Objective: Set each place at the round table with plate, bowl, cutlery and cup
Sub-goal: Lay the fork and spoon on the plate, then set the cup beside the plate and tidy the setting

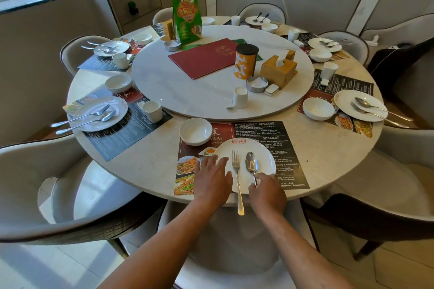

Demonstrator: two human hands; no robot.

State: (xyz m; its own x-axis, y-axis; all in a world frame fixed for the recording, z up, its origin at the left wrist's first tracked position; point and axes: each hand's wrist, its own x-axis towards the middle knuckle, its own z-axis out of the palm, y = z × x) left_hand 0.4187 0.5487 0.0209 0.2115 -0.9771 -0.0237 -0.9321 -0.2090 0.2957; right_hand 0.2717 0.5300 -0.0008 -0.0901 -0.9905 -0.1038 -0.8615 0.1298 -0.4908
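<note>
At the nearest place a white plate [246,148] lies on a printed placemat [281,138]. A fork [237,176] and a spoon [251,164] lie side by side on the plate, the fork handle sticking out over the table edge. My left hand [212,177] rests flat on the plate's left rim, fingers apart. My right hand [267,189] pinches the spoon's handle. A white bowl [195,131] stands beyond the plate on the left. A white cup [240,97] stands on the turntable [187,91], apart from this place.
Other places around the round table [328,152] hold plates, bowls, cutlery and cups. The turntable carries a red menu [204,58], an orange canister [245,61], a wooden tissue box [279,70] and a green packet [186,16]. Padded chairs [42,185] ring the table.
</note>
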